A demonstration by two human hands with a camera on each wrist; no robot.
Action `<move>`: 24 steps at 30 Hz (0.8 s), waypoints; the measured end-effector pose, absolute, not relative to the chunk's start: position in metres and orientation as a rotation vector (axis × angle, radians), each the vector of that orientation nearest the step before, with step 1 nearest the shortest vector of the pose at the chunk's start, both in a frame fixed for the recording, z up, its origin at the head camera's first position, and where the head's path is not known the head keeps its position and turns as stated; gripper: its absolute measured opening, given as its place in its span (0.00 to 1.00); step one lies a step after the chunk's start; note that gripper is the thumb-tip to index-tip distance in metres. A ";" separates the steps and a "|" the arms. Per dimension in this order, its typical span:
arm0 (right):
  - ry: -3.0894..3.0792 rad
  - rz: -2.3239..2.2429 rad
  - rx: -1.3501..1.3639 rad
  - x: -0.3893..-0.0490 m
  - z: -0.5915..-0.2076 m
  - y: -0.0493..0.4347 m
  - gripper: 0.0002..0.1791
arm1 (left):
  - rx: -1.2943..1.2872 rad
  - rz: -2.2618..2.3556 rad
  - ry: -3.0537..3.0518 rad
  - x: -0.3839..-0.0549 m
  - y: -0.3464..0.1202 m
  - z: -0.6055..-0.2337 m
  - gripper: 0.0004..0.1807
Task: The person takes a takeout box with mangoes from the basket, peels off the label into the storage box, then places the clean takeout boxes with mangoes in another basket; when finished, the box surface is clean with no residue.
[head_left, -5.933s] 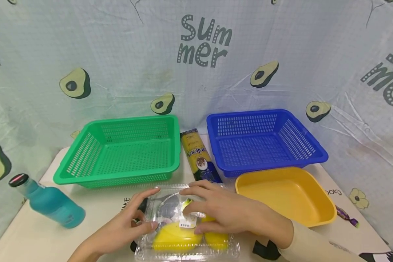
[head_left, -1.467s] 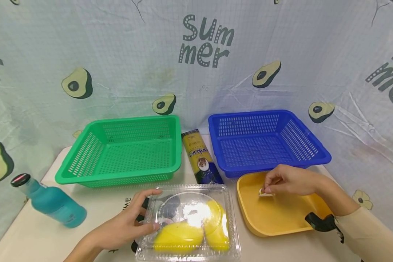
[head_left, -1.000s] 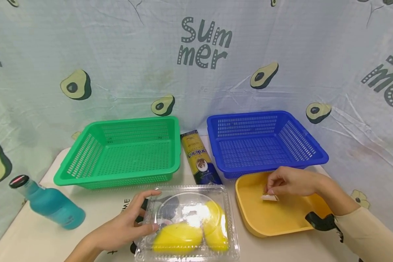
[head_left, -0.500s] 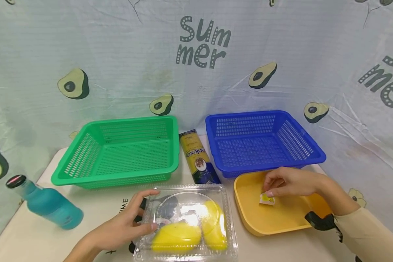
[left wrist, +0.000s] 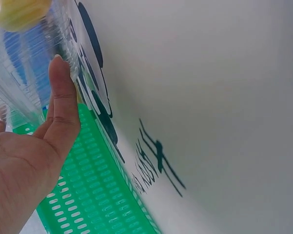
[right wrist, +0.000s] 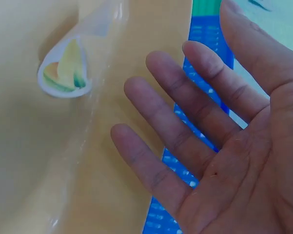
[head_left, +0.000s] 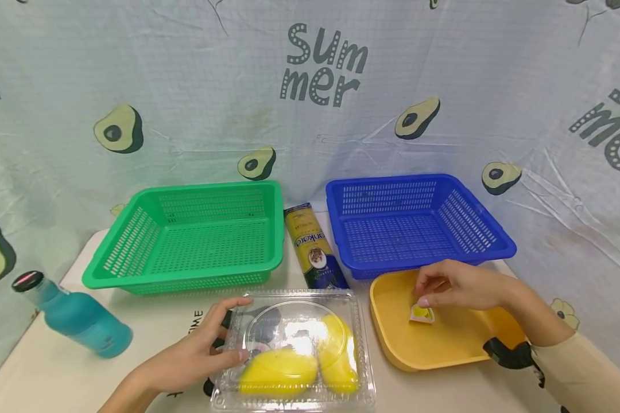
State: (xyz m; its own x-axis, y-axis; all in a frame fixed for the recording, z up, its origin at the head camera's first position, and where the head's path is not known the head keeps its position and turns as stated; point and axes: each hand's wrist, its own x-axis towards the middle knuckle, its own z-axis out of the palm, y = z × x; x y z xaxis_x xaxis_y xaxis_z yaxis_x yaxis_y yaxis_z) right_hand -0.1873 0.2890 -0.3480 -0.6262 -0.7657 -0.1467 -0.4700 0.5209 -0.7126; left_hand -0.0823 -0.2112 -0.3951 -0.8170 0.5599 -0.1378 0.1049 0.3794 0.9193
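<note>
A clear plastic clamshell box (head_left: 294, 312) with two yellow mango-like fruits (head_left: 279, 370) inside lies at the front. My left hand (head_left: 191, 361) rests along its left side, thumb on the lid and forefinger at the back corner. In the left wrist view the thumb (left wrist: 63, 97) lies straight against the box's edge. My right hand (head_left: 460, 289) is inside the yellow tray (head_left: 454, 344), right beside a small white sticker (head_left: 422, 314) with a fruit picture. The right wrist view shows its fingers spread, apart from the curled sticker (right wrist: 66, 70).
A green basket (head_left: 212, 246) stands back left and a blue basket (head_left: 413, 229) back right. Between them lies a yellow and blue pasta packet (head_left: 312, 246). A turquoise bottle (head_left: 82, 321) stands at the left. A printed curtain (head_left: 201, 74) hangs behind.
Earlier the right hand was over the box lid, at the sticker there. It moved right into the yellow tray with the sticker and let it go. The left hand stayed on the box.
</note>
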 end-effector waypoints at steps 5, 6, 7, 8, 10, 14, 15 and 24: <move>2.370 -0.830 -1.032 -0.182 -0.342 0.281 0.09 | 0.581 1.434 2.211 -0.082 -0.212 -0.395 0.42; 2.384 -0.817 -1.044 -0.181 -0.341 0.279 0.10 | 0.571 1.433 2.209 -0.082 -0.212 -0.396 0.42; 2.398 -0.807 -1.061 -0.180 -0.341 0.278 0.10 | 0.572 1.433 2.209 -0.082 -0.212 -0.396 0.42; 2.413 -0.799 -1.075 -0.179 -0.340 0.275 0.10 | 0.571 1.434 2.208 -0.082 -0.212 -0.396 0.42; 2.441 -0.787 -1.114 -0.177 -0.338 0.271 0.09 | 0.572 1.443 2.205 -0.082 -0.211 -0.396 0.42; 2.466 -0.780 -1.182 -0.174 -0.335 0.261 0.07 | 0.583 1.469 2.196 -0.080 -0.211 -0.397 0.41; 2.464 -0.781 -1.194 -0.173 -0.334 0.259 0.07 | 0.582 1.472 2.196 -0.079 -0.211 -0.397 0.42; 2.440 -0.825 -1.204 -0.160 -0.334 0.239 0.18 | 0.607 1.415 2.314 -0.077 -0.209 -0.395 0.41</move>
State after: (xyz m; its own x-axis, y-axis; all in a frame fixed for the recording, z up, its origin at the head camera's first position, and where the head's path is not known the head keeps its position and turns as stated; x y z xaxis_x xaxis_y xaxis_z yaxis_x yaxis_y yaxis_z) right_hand -0.1597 0.2392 -0.3335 -0.6047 -0.7964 -0.0121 -0.6257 0.4844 -0.6115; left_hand -0.0773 -0.2093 -0.3954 -0.8428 0.5323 -0.0796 0.1715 0.4058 0.8977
